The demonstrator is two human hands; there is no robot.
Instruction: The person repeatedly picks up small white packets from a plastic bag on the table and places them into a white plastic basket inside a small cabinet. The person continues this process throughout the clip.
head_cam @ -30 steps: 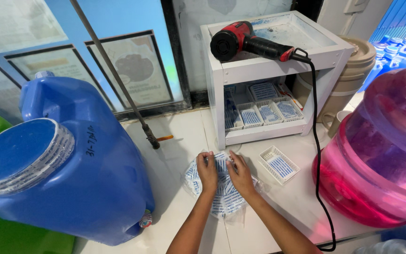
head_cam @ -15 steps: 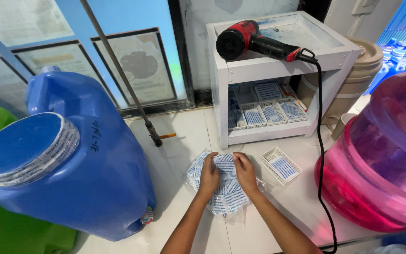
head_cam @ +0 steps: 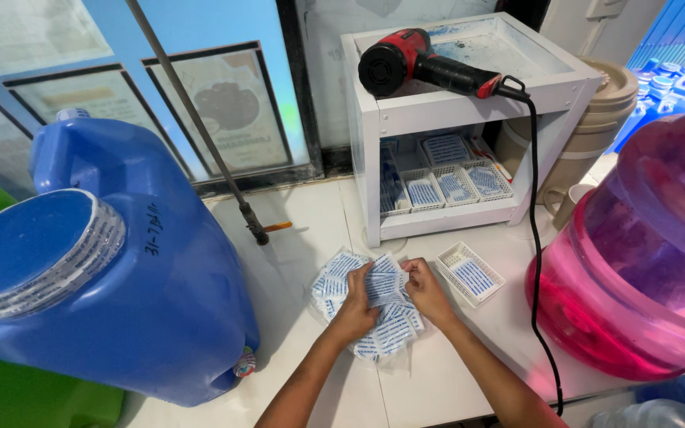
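Both hands are working together at the middle of the white table (head_cam: 295, 238), pinching a clear bag of blue-and-white sheets (head_cam: 374, 317) that is lying flat on the surface. The left hand (head_cam: 356, 305) is gripping the bag's upper left part with its fingers curled over the plastic, while the right hand (head_cam: 426, 289) is closing on the upper right part, so the two are sitting nearly knuckle to knuckle with only a narrow strip of the bag showing between them. Just beside the right hand, a small white basket (head_cam: 470, 273) is resting on the table with more of the same blue-printed pieces inside. Behind the bag, a white open shelf unit (head_cam: 445, 107) is standing on the table, holding several similar baskets in its lower compartment and carrying a red and black heat gun (head_cam: 418, 65) on its top, whose black cord (head_cam: 534, 238) is trailing down past the basket. A large blue water container (head_cam: 120, 269) is lying on its side to the left, and a translucent pink water jug (head_cam: 636, 254) is lying to the right, each well apart from the hands.
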